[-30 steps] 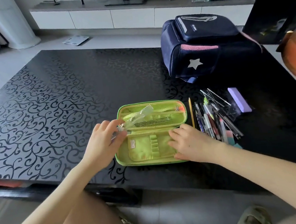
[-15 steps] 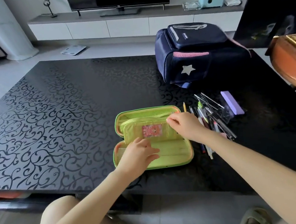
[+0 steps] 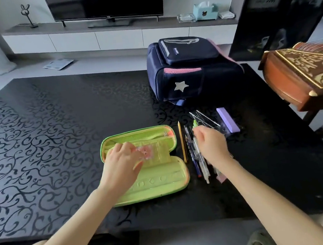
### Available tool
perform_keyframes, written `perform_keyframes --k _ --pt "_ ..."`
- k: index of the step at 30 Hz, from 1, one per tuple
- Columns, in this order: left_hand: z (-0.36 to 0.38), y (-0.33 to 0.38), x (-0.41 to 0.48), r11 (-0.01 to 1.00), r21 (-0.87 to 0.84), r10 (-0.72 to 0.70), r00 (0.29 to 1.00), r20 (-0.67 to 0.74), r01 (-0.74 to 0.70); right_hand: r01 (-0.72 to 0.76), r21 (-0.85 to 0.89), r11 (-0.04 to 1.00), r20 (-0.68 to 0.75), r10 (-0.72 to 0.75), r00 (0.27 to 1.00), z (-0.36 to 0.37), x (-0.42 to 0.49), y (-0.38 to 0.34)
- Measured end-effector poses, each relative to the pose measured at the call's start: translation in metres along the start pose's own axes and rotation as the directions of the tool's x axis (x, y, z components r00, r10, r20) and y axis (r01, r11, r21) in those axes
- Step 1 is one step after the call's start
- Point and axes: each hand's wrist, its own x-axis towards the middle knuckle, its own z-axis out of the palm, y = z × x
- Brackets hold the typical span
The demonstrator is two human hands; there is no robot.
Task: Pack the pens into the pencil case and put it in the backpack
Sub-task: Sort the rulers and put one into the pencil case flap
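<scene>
A lime-green pencil case (image 3: 163, 184) lies open on the black table (image 3: 48, 134). My left hand (image 3: 121, 162) rests flat on its inner flap (image 3: 159, 152), partly covering a pink sticker. To the right of the case lie a yellow pencil (image 3: 182, 142) and a pile of pens (image 3: 197, 158). My right hand (image 3: 210, 143) hovers over that pile with fingers curled down, the fingertips by a green pen (image 3: 195, 123). Whether it grips one is hidden. The navy backpack (image 3: 187, 73) with a silver star lies behind the pens, shut.
A purple block (image 3: 227, 119) and clear plastic rulers (image 3: 206, 117) lie just beyond the pens. A carved wooden instrument (image 3: 301, 75) juts over the table's right edge. My knees are under the near edge.
The inner flap was turned over. My left hand moved up onto it, and my right hand left the case and went right, over the pens.
</scene>
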Motion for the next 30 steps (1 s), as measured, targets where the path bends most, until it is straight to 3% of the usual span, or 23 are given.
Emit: perform_keyframes --k 3,6,12,17,23,26,30 --pt "0.007 -0.007 0.004 0.999 0.008 -0.040 0.999 0.003 0.040 -0.126 -0.366 0.922 0.116 0.180 0.977 -0.019 0.017 0.055" --pt "0.009 -0.006 0.007 0.999 -0.006 -0.043 0.999 -0.031 0.043 -0.048 -0.501 0.864 0.279 0.214 0.936 -0.029 0.028 0.084" --pt "0.011 0.005 0.016 0.998 -0.056 -0.029 0.994 -0.102 0.023 0.057 -0.512 0.857 0.271 0.098 0.958 -0.032 0.021 0.103" --pt "0.009 0.028 0.018 0.991 -0.090 0.087 0.986 -0.144 -0.100 0.117 -0.462 0.879 0.237 -0.005 0.972 -0.054 -0.036 0.123" --pt "0.015 0.087 0.022 0.951 -0.151 0.255 0.962 -0.103 -0.268 0.182 -0.433 0.883 0.183 -0.112 0.977 -0.088 -0.094 0.129" --pt "0.023 0.131 0.018 0.893 -0.202 0.407 0.913 -0.018 -0.402 0.186 -0.432 0.882 0.242 -0.085 0.966 -0.088 -0.092 0.136" --pt "0.051 0.190 0.009 0.813 -0.127 0.581 0.806 0.112 -0.569 0.241 -0.385 0.891 0.373 -0.088 0.923 -0.086 -0.114 0.148"
